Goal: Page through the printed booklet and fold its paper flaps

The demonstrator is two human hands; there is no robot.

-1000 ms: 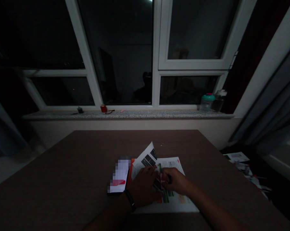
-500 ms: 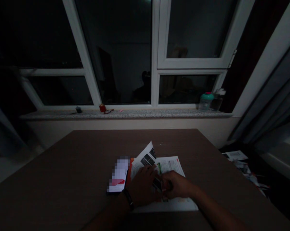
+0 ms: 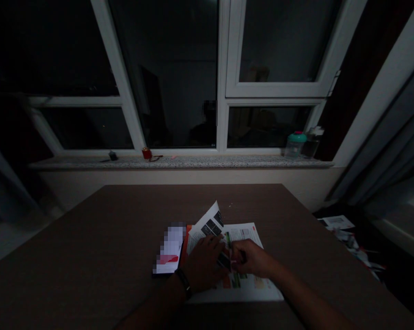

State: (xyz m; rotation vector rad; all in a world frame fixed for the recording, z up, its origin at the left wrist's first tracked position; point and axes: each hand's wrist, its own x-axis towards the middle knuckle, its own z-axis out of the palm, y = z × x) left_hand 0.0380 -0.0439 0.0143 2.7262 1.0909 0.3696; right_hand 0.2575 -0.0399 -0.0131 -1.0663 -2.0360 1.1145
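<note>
My left hand [image 3: 206, 263], with a dark band at its wrist, lies flat with fingers spread on a printed booklet [image 3: 250, 293]. A page [image 3: 210, 220] of it is folded up, its pointed corner beyond my fingers. Beside it my right hand [image 3: 250, 259] is closed round a small dark object with a pinkish part, too dim to name, at the page's edge. Close to the booklet's left side lies a lit phone [image 3: 169, 252], its screen partly blurred.
The brown table [image 3: 90, 256] reaches toward a granite windowsill [image 3: 200, 162]. On the sill stand a green-lidded bottle [image 3: 295, 144], a clear bottle [image 3: 312, 142] and a small red item [image 3: 146, 153]. Papers [image 3: 339, 222] lie beyond the table's right edge.
My right hand has moved slightly up and away from me along the page, uncovering more of the coloured print below it. My left hand has barely moved.
</note>
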